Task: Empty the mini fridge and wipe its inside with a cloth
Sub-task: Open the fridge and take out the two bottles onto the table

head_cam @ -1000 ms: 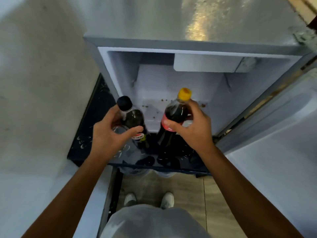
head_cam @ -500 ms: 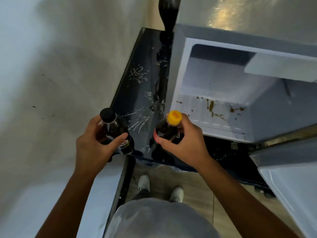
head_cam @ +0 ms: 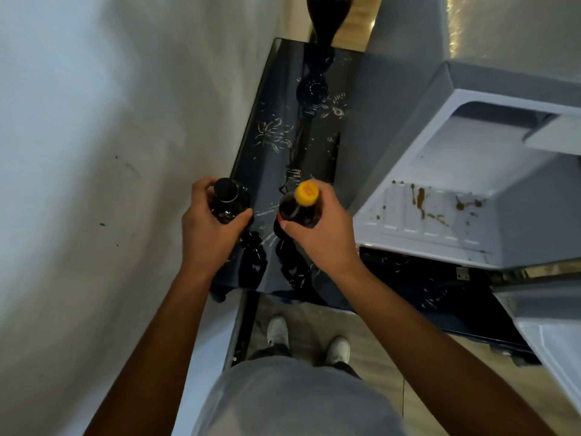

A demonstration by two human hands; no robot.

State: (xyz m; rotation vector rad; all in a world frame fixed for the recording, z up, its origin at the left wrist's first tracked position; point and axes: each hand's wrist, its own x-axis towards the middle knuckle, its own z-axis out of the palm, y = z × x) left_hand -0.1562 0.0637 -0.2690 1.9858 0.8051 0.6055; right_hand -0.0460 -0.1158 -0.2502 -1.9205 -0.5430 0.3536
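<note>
now each hand grips a dark bottle beside the stained fridge point(head_cam: 440, 196).

Black-capped dark bottle point(head_cam: 231, 199), yellow-capped dark cola bottle point(head_cam: 303, 204) with red label, glossy black desk point(head_cam: 276, 133) with white floral pattern, white fridge interior point(head_cam: 440, 184) spotted with brown stains, grey fridge shell, white shoes point(head_cam: 278, 332)

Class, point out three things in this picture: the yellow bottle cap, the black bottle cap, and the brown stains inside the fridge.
yellow bottle cap point(head_cam: 307, 192), head view, middle of the cap's top.
black bottle cap point(head_cam: 225, 190), head view, centre of the cap's top.
brown stains point(head_cam: 420, 199), head view, the long streak on the fridge floor.
</note>
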